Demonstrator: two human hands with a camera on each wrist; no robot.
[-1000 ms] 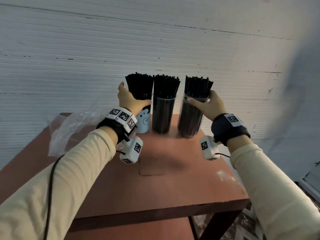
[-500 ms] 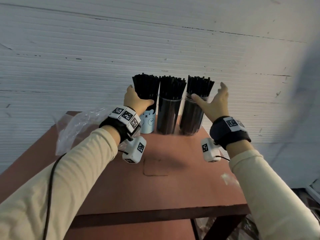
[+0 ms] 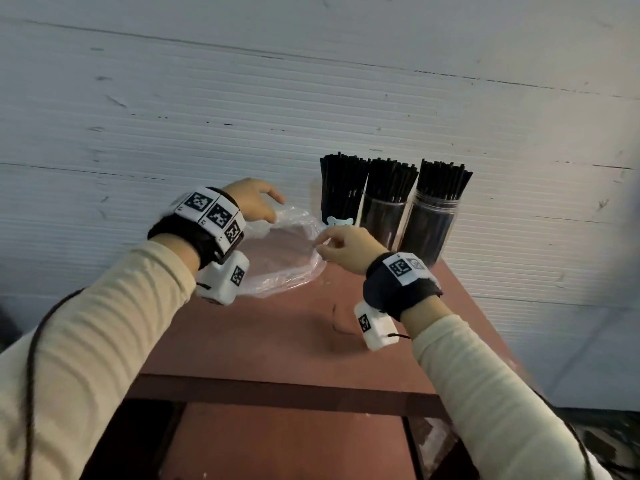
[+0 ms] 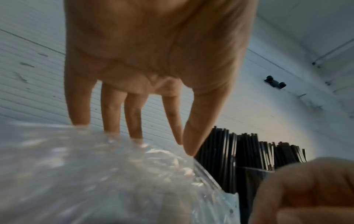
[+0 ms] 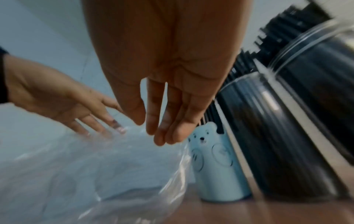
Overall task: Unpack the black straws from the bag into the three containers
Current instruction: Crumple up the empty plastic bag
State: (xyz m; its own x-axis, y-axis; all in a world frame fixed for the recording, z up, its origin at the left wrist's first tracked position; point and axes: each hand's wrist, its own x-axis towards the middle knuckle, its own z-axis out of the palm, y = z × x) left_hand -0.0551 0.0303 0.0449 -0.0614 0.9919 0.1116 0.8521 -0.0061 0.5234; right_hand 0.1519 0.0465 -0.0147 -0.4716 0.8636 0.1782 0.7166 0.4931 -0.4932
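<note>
Three containers stand in a row at the table's back right, each packed with black straws [image 3: 391, 181]: a light-blue bear cup [image 3: 341, 221], a clear middle jar [image 3: 382, 220] and a clear right jar [image 3: 431, 233]. Left of them lies a crumpled clear plastic bag [image 3: 284, 258] with nothing visible inside. My left hand [image 3: 258, 202] reaches over the bag's far side, and its straight fingertips [image 4: 134, 133] touch the plastic. My right hand [image 5: 151, 130] hovers at the bag's right rim beside the bear cup [image 5: 212, 163]. Its fingers hang straight with the thumb apart and nothing between them.
The reddish-brown table [image 3: 277, 334] stands against a ribbed white wall [image 3: 207, 116]. A lower shelf [image 3: 287, 445] shows under the front edge. The containers sit close to the table's right edge.
Both hands have let go of the outer containers and moved left to the plastic bag. The head view has swung, so the containers now appear on the right.
</note>
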